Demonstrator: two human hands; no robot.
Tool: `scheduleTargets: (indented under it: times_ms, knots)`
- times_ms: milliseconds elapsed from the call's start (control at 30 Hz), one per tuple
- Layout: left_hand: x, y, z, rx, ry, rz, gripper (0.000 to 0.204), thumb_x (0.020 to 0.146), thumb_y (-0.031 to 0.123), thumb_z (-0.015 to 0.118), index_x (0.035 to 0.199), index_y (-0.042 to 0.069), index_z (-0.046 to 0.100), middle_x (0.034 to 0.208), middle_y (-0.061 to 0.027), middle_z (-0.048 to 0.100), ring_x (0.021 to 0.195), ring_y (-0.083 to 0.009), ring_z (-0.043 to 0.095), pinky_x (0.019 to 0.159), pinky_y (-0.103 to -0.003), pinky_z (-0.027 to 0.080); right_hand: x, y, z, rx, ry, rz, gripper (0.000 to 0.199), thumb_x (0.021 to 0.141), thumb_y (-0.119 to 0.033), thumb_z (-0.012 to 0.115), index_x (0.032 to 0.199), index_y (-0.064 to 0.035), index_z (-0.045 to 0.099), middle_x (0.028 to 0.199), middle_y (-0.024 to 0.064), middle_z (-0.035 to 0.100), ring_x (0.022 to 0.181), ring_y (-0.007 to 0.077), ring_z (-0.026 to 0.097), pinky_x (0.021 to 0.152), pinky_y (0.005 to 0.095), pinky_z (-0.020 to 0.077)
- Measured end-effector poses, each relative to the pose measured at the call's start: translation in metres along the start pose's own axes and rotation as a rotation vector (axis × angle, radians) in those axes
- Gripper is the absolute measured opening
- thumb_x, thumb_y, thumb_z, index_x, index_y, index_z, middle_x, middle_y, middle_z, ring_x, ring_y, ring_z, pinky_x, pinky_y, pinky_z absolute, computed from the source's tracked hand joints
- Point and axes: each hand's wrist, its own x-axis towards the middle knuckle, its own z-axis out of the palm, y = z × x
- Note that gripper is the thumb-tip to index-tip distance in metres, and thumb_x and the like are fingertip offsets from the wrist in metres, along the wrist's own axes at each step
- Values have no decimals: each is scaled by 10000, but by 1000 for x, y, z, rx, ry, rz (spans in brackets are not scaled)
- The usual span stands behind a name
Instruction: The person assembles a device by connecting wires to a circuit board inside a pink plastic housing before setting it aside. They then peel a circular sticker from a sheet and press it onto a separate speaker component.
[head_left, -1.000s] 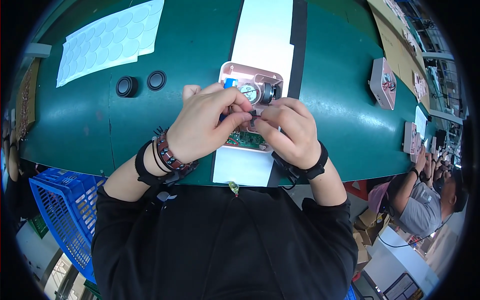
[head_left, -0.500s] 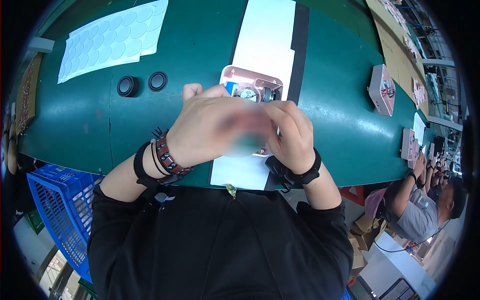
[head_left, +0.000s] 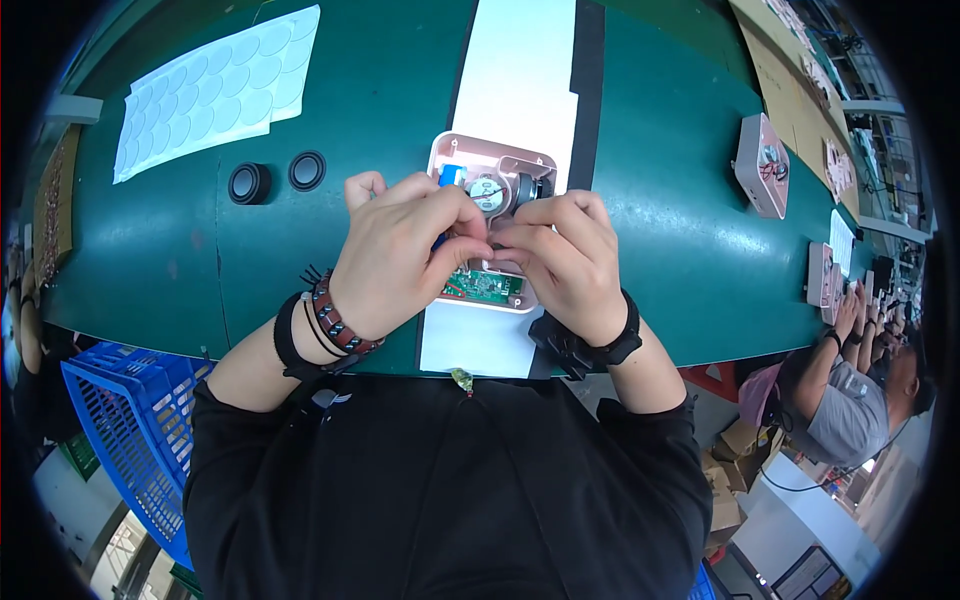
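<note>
A pink plastic housing (head_left: 492, 150) lies open in front of me on a white sheet (head_left: 478, 345). It holds a green circuit board (head_left: 490, 287) at its near end, a round white part (head_left: 487, 196), a blue block (head_left: 452, 175) and a black speaker (head_left: 533, 188). Over its middle, my left hand (head_left: 395, 250) pinches thumb against forefinger. My right hand (head_left: 572, 262) does likewise, its fingertips almost meeting the left's. Whatever sits between the fingertips is too small to make out. Both hands hide part of the housing's inside.
Two loose speakers, one (head_left: 249, 183) beside another (head_left: 307, 171), stand to the left, near a sheet of round stickers (head_left: 215, 90). More pink housings, such as one (head_left: 763, 168), lie to the right. A blue crate (head_left: 130, 420) is at lower left; a co-worker (head_left: 850, 410) sits at right.
My left hand has drawn back from over the housing, uncovering the circuit board and the round white part. Both hands' fingertips have come together in pinches over its middle.
</note>
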Motion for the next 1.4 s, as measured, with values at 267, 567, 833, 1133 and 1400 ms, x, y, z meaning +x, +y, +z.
scheduleTargets:
  times_ms: [267,567,833,1133,1400]
  knots:
    - [-3,-4,7,227,169,251,90,766,185,723,814,185,647,753,114,623,762,-87,547,744,-367,232,0,-1,0,-53,-50,47,141,724,-121,740,808,-96,628,824,-3,615,776,157,577,839,361,344]
    - [0,-4,0,186,81,242,81,770,131,695,800,172,631,756,107,622,787,-103,539,740,-376,231,3,-3,0,57,-159,189,115,822,-177,683,817,-83,619,863,0,565,852,177,540,917,362,285]
    - [-3,-1,-2,198,-2,132,58,785,138,671,807,166,625,760,84,621,812,-119,538,747,-385,239,-3,-4,4,190,-173,313,97,812,-147,679,828,-77,612,1043,54,501,1029,220,460,957,372,255]
    - [-4,-1,4,235,-44,116,60,787,141,663,814,168,616,763,86,594,843,-128,526,771,-402,255,-8,-5,7,137,-206,341,85,772,-64,697,808,-77,622,1069,99,455,1083,262,430,961,386,297]
    - [-2,-7,3,197,-57,138,67,781,130,661,816,157,612,763,81,577,840,-137,516,770,-397,254,-7,6,4,286,-198,326,84,762,-58,702,810,-72,635,1086,111,446,1092,267,428,948,376,348]
